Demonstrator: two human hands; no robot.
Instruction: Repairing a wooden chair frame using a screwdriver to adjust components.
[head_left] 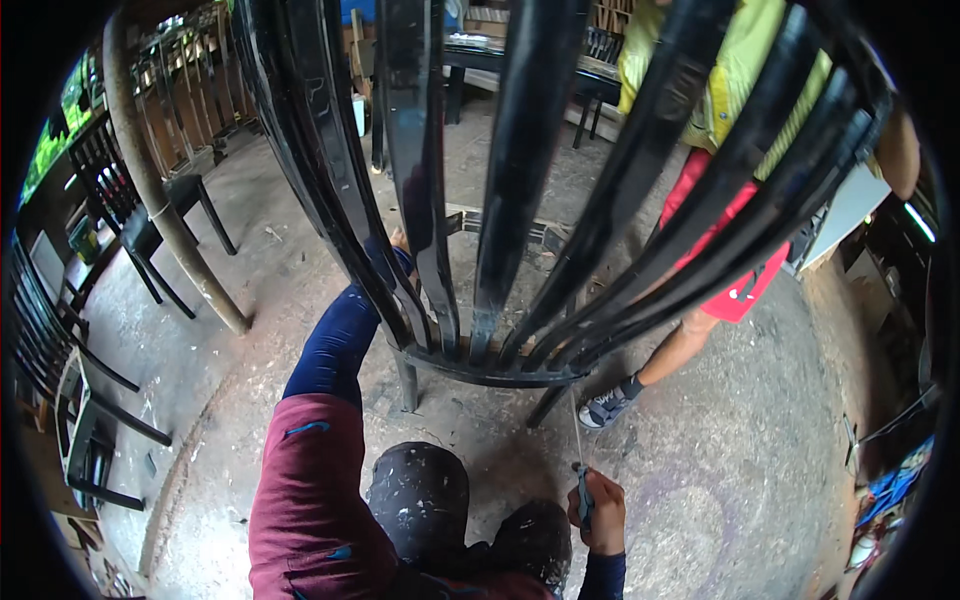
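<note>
A black wooden chair (480,376) without a seat panel stands in front of me, its tall back of curved slats toward me. My left arm reaches past the slats. My left hand (400,241) is by the chair's open frame, mostly hidden behind a slat, so its fingers do not show clearly. Low at the right, my right hand (603,512) is closed around the grey handle of a long, thin-shafted screwdriver (584,497). The shaft points up toward the chair's lower back rail near its right leg; whether the tip touches is unclear.
A person in a yellow shirt and red shorts (735,290) stands just beyond the chair's right side. Black chairs (185,195) stand at the left near a slanting pole (150,165). A black table (480,58) is at the back. Blue material (895,490) lies far right.
</note>
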